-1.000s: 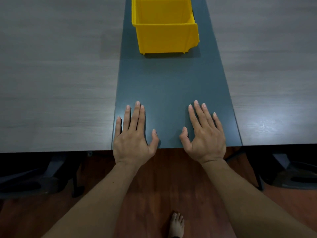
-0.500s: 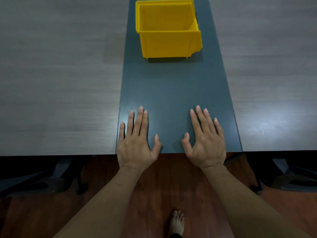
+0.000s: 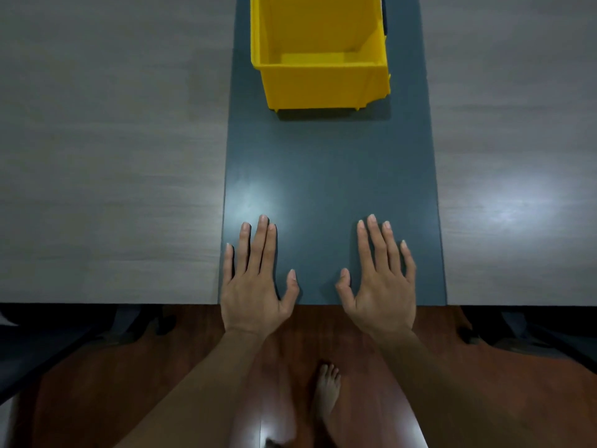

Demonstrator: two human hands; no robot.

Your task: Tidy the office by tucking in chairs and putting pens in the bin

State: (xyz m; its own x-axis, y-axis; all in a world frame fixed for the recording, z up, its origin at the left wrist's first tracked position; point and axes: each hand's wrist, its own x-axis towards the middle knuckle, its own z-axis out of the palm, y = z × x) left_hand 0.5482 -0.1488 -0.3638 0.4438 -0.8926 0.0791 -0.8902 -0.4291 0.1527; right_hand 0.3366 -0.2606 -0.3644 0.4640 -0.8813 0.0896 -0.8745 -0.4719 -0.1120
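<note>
A yellow plastic bin (image 3: 323,82) stands on the dark blue-grey middle strip (image 3: 329,176) of the table, at the far end of the view; what I see of its inside holds nothing. My left hand (image 3: 255,286) lies flat, palm down, on the near edge of that strip with its fingers spread. My right hand (image 3: 381,286) lies the same way a little to the right. Neither hand holds anything. No pens show in this view.
Grey wood-grain tabletops (image 3: 113,156) flank the strip on both sides. Dark chair parts sit under the table at the left (image 3: 64,337) and right (image 3: 533,334). A bare foot (image 3: 326,389) stands on the reddish wooden floor below.
The view has shifted so the bin and table edge sit lower in the frame and more of the bin's inside shows. Both hands stay flat on the table's edge.
</note>
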